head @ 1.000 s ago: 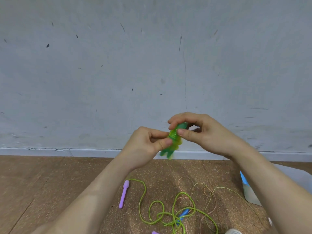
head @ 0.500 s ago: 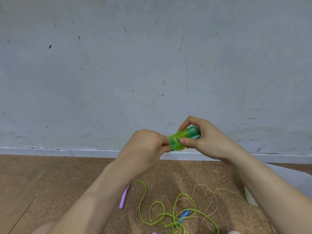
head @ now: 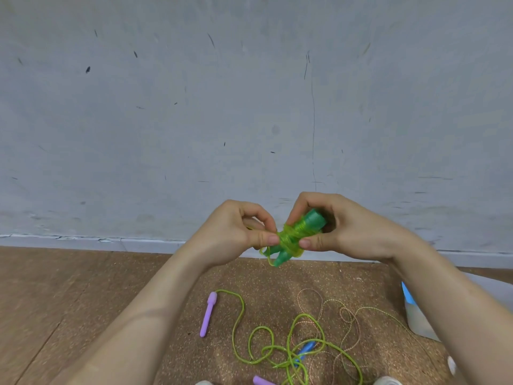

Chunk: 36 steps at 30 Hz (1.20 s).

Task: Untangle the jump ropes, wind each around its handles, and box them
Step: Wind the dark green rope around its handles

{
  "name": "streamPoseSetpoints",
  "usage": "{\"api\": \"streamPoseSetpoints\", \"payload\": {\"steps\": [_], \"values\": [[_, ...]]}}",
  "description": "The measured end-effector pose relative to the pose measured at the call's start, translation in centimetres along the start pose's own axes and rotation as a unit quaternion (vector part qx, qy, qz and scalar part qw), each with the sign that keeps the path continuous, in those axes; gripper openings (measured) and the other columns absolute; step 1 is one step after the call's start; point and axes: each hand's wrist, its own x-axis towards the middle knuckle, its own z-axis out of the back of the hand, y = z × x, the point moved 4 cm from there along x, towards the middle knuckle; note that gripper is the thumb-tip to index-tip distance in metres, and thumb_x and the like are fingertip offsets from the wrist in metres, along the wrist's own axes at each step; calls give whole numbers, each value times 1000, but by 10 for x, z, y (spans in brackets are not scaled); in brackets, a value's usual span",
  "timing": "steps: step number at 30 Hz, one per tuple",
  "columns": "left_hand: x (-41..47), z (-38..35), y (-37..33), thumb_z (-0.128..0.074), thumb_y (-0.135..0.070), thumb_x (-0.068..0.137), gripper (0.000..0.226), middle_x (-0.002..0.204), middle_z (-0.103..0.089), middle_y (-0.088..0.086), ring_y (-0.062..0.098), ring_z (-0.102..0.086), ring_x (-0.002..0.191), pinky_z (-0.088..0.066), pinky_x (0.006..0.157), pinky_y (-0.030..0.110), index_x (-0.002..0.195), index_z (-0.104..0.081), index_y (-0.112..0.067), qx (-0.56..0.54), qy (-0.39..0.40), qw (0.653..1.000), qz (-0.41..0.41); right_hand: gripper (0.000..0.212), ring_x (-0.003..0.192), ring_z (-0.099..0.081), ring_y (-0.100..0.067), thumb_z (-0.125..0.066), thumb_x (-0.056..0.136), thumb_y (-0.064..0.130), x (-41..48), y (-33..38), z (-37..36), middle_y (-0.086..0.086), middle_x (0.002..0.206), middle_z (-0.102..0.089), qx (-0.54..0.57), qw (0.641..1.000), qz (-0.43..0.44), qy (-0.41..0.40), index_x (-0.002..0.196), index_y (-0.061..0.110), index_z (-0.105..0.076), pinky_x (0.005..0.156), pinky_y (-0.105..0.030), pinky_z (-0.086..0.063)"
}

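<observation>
You are holding the wound green jump rope (head: 297, 235) in the air between both hands, its long axis slanting from lower left to upper right. Your right hand (head: 349, 229) is gripping its upper end; your left hand (head: 236, 236) is pinching the windings near the lower end, where a loose loop is hanging.

We log soft, even, moderately bright light. Faint shadow bands cross the floor (head: 277, 284) below the left hand (head: 236, 234). The skirting (head: 83, 241) bows toward the frame edges. The rope (head: 291, 237) beside that hand looks slightly soft.
</observation>
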Motion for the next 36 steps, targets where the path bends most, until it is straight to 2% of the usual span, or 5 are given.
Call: {"api": "streamPoseSetpoints", "payload": {"steps": [6,10,16,29,36], "values": [[-5,2,-11,-84,-17,68,14,62,-67,-3,13,-63,63,-50,64,26,69,-70,-20,138,-127,980,-72,38,88,-69,-18,-75,76,33,0,-7,-4,1,102,-66,84,993,-77,-34,111,26,-63,76,-29,-55],[-11,-26,-24,-76,-27,69,9,61,-62,-6,14,-56,62,-36,59,22,69,-69,-21,356,-117,895,-241,33,70,-66,-17,-67,83,35,2,-21,-8,-7,78,-69,160,967,-174,-92,96,5,-70,65,-27,-58],[-5,-9,-6,-79,-10,73,16,73,-71,-13,-3,-64,73,-51,74,18,75,-77,-25,124,-64,986,-94,26,73,-66,-17,-77,78,5,2,-17,-1,-9,93,-65,82,981,-92,-150,98,21,-72,76,-32,-57],[-1,-11,-2,-67,-18,85,11,88,-70,-3,12,-61,83,-44,76,26,93,-74,-20,300,-23,946,-121,61,89,-62,-7,-79,75,7,12,-18,-20,12,107,-60,-74,991,-67,-94,125,33,-56,80,-27,-50],[5,0,9,-85,-20,65,18,95,-55,-16,-4,-51,91,-37,79,12,71,-70,-28,136,-132,981,-45,72,97,-63,-6,-81,63,-7,15,-14,-17,8,101,-62,-11,988,-20,-150,120,30,-59,87,-15,-47]]}}
